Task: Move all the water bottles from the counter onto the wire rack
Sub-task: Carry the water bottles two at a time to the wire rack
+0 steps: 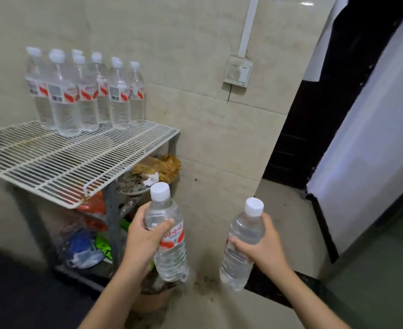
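From the head camera, the left hand (pixel 143 236) at 6 o'clock wraps its fingers and thumb around the upper body of a capped water bottle (pixel 168 236), held upright in the air. The right hand (pixel 262 248) at 5 o'clock grasps a second bottle (pixel 243 243) mid-body, tilted slightly. At 10 o'clock, a cluster of bottles (pixel 86 93) stands at the back of the white wire rack (pixel 60 160).

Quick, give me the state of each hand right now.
Left hand: closed, fingers wrapped round the red-labelled water bottle.
Right hand: closed, fingers wrapped round the other water bottle.
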The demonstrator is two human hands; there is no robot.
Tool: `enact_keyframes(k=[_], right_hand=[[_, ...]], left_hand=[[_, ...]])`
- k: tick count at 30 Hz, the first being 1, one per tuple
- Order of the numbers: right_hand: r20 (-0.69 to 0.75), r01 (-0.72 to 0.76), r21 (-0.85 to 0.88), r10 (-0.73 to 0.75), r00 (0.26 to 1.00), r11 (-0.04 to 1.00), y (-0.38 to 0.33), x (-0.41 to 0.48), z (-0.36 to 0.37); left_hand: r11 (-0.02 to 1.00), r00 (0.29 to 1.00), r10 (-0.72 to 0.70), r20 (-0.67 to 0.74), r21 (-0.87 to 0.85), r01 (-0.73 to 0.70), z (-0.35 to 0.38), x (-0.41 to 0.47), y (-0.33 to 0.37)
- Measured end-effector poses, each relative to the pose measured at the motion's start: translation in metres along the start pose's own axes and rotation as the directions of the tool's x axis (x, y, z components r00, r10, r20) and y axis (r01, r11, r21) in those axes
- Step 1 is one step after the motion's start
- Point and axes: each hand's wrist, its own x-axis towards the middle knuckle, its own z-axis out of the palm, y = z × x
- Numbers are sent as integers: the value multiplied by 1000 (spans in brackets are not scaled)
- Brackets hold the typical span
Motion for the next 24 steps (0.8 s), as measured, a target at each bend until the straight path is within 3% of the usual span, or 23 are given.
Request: enact_keyframes(k=[7, 14, 20, 24], right_hand=[[122, 30, 49, -36, 992, 998, 23, 99, 1], [259, 209, 153, -243, 935, 966, -6, 224, -2], [210, 250, 350, -336, 918, 903, -44, 289, 18], [180, 234, 508, -368, 912, 829, -83, 306, 53]], left_hand=[[994, 997, 39, -74, 107, -31, 48, 67, -7], [984, 953, 146, -264, 134, -114, 73, 135, 15], [916, 800, 401, -447, 164, -367, 70, 159, 76], [865, 702, 501, -506, 281, -415, 46, 179, 112]])
